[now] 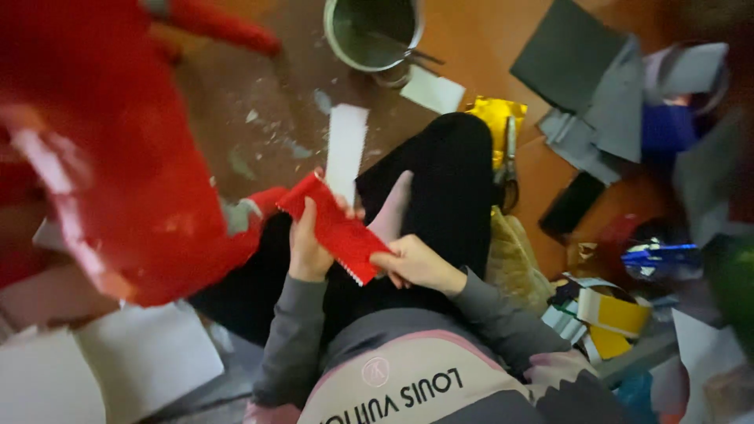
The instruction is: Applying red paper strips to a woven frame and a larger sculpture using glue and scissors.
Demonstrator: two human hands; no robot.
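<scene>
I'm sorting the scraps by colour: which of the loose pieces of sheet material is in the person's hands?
The small red strip, gripped at either end by the left hand and right hand. The white strip and grey sheets lie untouched on the floor.

Cluttered floor, dim warm light.
Brown floor (259,102) speckled with paper scraps; metal bucket (375,31) top centre; grey sheets (597,86) upper right; white sheets (141,361) lower left; blurred red furniture (118,157) fills left; yellow tape rolls (613,314) lower right.
</scene>
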